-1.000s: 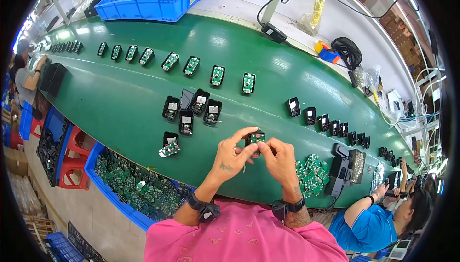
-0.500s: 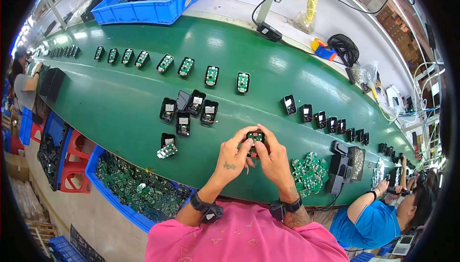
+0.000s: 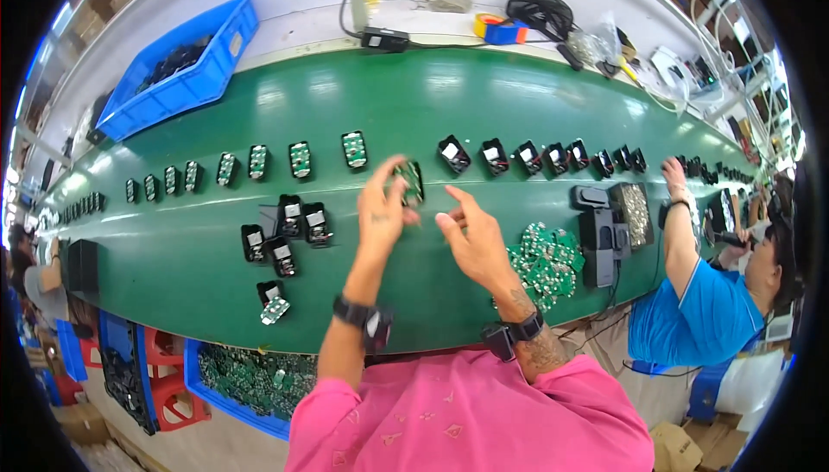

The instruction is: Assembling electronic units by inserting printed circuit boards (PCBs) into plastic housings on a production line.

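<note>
My left hand (image 3: pixel 384 200) grips a small black housing with a green circuit board (image 3: pixel 413 185) in it, held over the bench beyond my body. My right hand (image 3: pixel 475 239) is apart from it, thumb and forefinger spread, with nothing in it. Left of the held one, a row of black housings with green boards on top (image 3: pixel 354 150) stretches to the left. To its right, a row of open black housings (image 3: pixel 453 154) shows white blocks inside. Several more open housings (image 3: pixel 281 256) cluster left of my left forearm, one with a loose circuit board (image 3: pixel 275 310) on it.
A pile of green circuit boards (image 3: pixel 548 265) lies right of my right hand, beside black boxy devices (image 3: pixel 598 239) and a tray of small metal parts (image 3: pixel 635 213). A blue crate (image 3: pixel 186 75) stands at the back left. A co-worker in blue (image 3: pixel 704 304) reaches over the bench at right.
My hands were together on the housing; now the right has let go and opened, while the left has carried it away from my body toward the row. The view has turned rightward.
</note>
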### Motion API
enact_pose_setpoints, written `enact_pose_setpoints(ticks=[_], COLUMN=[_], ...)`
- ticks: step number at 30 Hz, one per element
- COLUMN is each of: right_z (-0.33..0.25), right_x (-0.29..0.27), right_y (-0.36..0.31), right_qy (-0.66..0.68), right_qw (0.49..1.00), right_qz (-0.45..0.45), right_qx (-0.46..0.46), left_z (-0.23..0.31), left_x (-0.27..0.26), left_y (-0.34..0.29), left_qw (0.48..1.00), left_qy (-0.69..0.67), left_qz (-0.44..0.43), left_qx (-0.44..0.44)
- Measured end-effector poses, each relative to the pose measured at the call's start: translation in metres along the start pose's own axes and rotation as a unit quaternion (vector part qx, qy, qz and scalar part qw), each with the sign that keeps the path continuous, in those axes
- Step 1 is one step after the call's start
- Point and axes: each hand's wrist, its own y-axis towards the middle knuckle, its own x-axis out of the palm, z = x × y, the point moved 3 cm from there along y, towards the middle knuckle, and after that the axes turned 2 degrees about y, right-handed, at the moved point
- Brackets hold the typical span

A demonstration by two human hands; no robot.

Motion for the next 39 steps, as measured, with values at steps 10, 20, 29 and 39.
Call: enact_pose_setpoints(ticks=[10, 20, 29, 39], right_z=[0.049, 0.067, 0.08, 0.081], right_x=[-0.104, -0.086, -0.102, -0.088], right_y=[-0.061, -0.039, -0.032, -0.037], right_qy=[-0.279, -0.205, 0.544, 0.516], right_qw=[0.96, 0.973, 0.812, 0.831], right_qz=[-0.013, 0.06, 0.075, 0.103], right_qx=[-0.029, -0.083, 0.198, 0.184], left_z=[-0.037, -0.028, -0.017, -0.021], left_x=[0.015, 0.094, 0.086, 0.113], left_y=[0.092, 0.061, -0.003, -0.036], left_qw=[0.901, 0.859, 0.962, 0.973], left_qy=[0.371, 0.495, -0.205, 0.009], left_qz=[0.158, 0.013, -0.157, -0.228], left_qx=[0.162, 0.128, -0.088, -0.027])
